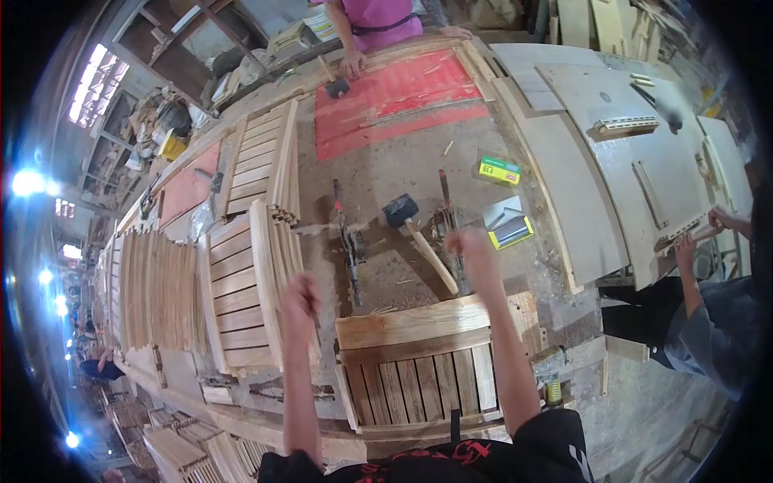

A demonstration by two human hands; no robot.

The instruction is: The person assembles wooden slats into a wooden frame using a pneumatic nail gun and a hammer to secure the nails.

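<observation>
My left hand (302, 298) is raised with its fingers curled, beside the edge of a stack of slatted wooden panels (233, 278). My right hand (475, 248) is closed over the bench, overlapping the lower end of a dark bar-like tool with a red tip (445, 193); I cannot tell what either hand holds. Between my forearms lies a slatted wooden panel (419, 386) with a wide pale board (411, 326) along its far side. Beyond it rests a black-headed mallet (400, 211), its wooden handle toward me. A similar red-tipped tool (348, 241) lies left of the mallet.
A green and yellow box (499, 170) and an open box of staples (512, 232) sit on the right. A red sheet (394, 101) covers the far bench, where a person in pink (378, 24) stands. Another person (708, 322) works at boards (596, 177) on the right.
</observation>
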